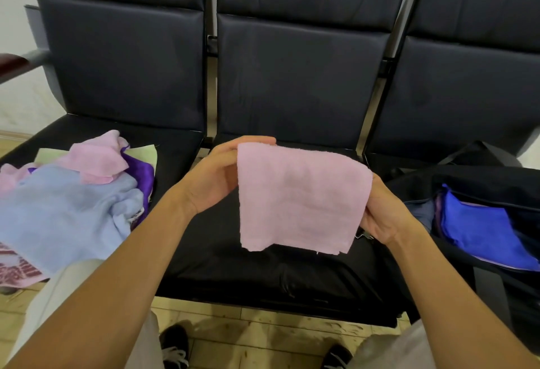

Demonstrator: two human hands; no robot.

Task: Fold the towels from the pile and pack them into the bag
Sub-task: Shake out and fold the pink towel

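The pink towel [301,197] hangs doubled above the middle seat [263,266], ready for another fold. Left hand [214,175] pinches its top corner; right hand [382,216] grips the other edge, fingers hidden. Pile [67,193] lies left of the seat, bag [482,208] right.

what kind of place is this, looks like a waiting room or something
Probably a waiting area or lobby. The cues: a row of linked dark padded seats on a metal frame, a wooden armrest at the end, and a tiled floor.

hands [210,178]: 2 | held pink towel [301,199]: 1 | bag [482,181]: 1 | seats [292,76]: 3 | shoes [174,345]: 2 (piled towels too tangled to count)
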